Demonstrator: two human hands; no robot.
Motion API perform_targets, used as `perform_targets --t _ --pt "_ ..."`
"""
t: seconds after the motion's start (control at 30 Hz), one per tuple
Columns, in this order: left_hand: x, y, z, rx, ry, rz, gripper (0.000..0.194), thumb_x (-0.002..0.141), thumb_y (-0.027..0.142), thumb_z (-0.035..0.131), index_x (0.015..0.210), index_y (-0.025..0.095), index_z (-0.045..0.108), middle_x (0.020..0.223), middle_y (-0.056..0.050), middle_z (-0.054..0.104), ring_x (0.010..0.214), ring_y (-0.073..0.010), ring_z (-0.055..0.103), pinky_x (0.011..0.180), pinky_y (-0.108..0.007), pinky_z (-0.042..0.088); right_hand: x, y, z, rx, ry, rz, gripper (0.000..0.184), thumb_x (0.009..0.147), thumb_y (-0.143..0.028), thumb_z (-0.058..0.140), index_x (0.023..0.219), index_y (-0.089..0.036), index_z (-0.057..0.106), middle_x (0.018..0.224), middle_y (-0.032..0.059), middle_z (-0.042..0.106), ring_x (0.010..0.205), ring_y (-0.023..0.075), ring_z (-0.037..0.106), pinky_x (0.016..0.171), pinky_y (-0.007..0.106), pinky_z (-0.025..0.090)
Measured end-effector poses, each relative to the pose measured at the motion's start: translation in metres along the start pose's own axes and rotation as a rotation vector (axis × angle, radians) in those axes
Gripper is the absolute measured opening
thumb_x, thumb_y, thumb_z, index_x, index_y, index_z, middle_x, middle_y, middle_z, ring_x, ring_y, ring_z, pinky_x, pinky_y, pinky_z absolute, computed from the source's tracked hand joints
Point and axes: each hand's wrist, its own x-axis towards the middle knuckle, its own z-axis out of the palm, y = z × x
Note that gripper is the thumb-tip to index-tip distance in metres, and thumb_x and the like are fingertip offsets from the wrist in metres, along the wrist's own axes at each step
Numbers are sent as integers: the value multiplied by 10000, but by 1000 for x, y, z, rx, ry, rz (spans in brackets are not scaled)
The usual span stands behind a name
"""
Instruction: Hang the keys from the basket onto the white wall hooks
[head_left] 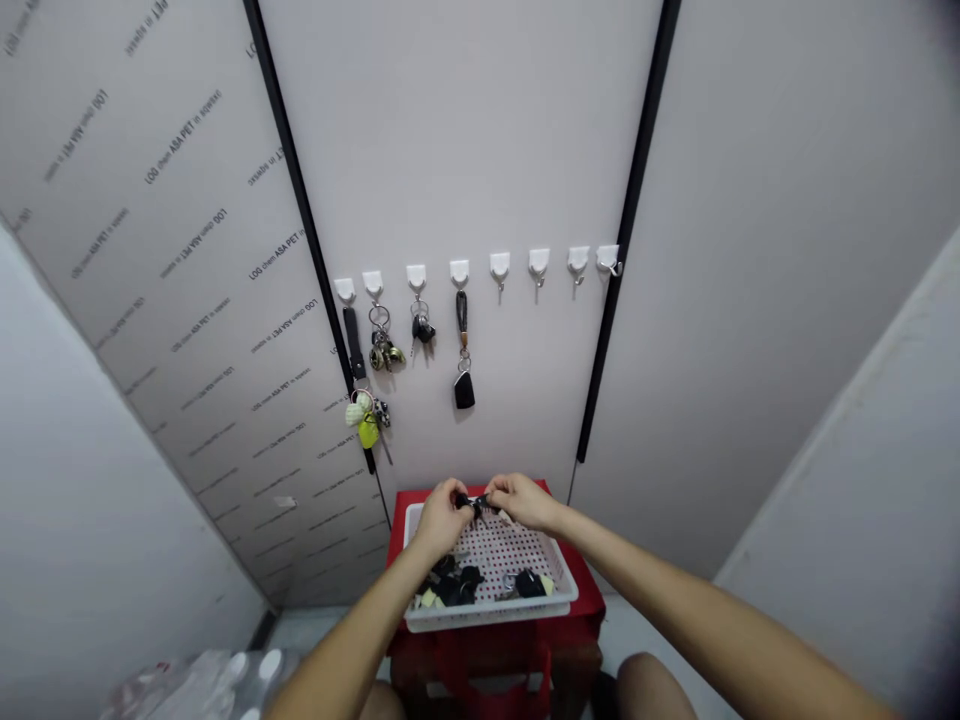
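Observation:
My left hand (444, 518) and my right hand (523, 502) meet above a white perforated basket (491, 610), both pinched on one small dark keychain (475, 501) held between them. More dark keys and fobs (457, 585) lie in the basket's near half. On the wall above runs a row of white hooks (499, 264). The first hooks on the left carry keychains, among them a black fob on a strap (463, 388) and a bunch with a green tag (366, 418); the hooks to the right (577, 258) hang bare.
The basket rests on a red stool (585, 600) against the white panelled wall. Black vertical strips (628, 230) divide the wall panels. Crumpled clear plastic (191, 685) lies on the floor at lower left. My knees show at the bottom edge.

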Motion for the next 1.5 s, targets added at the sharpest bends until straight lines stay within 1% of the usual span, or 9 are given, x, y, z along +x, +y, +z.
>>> perform_targets --t 0.13,0.3,0.47,0.63,0.93,1.13,1.3,1.4,1.5 --pt "6 6 -8 -190 -125 11 154 524 80 459 665 141 446 535 58 433 499 -53 400 492 -167 326 -5 -13 -10 -114 98 -156 199 600 -147 403 741 -130 543 539 -16 490 471 62 413 467 177 330" --pt "12 20 -16 -271 -139 -3 177 521 60 466 676 141 441 554 55 457 513 -52 419 513 -168 347 -13 -25 -11 -250 248 -406 185 587 -179 468 734 -155 577 723 28 548 689 109 469 648 214 349" --pt "16 38 -24 -230 -175 21 206 485 39 492 662 135 447 532 59 460 510 -53 431 491 -162 345 -13 -32 -19 -300 207 -400 138 623 -183 432 634 -143 563 609 3 540 568 82 461 547 181 350" --pt "27 72 -37 -364 -78 -59 173 574 141 470 745 119 449 492 51 449 442 -54 447 440 -169 341 -9 -59 -55 -344 277 -392 187 651 -238 397 612 -122 539 501 -15 499 455 60 393 446 164 303" --pt "74 156 -66 -171 158 199 415 617 195 466 1023 147 395 757 -30 545 569 -75 500 538 -199 385 18 -145 -137 -247 743 -386 189 626 -270 416 578 -119 520 490 -10 505 455 63 437 473 173 339" --pt "80 194 -74 -49 215 317 432 600 206 493 1023 173 415 948 -49 511 661 -89 495 614 -216 383 40 -172 -161 -241 964 -267 164 619 -239 427 604 -127 545 548 29 550 527 100 500 533 218 376" --pt "72 175 -72 -42 187 247 444 595 194 494 1027 151 401 957 -66 501 660 -88 493 629 -230 386 42 -173 -160 -363 950 -155 154 616 -169 424 594 -119 567 576 62 569 591 131 518 589 243 379" --pt "61 134 -69 -24 117 169 405 597 177 482 995 132 424 942 -70 508 622 -78 490 610 -223 394 36 -155 -151 -321 972 -215 208 625 -165 404 749 -124 567 663 53 575 637 127 517 614 245 377" --pt "41 78 -62 79 -3 94 327 597 172 474 919 120 484 880 -63 539 663 -96 497 638 -218 387 26 -116 -119 -321 917 -312 274 631 -167 391 867 -127 525 725 37 569 657 114 507 629 241 376"
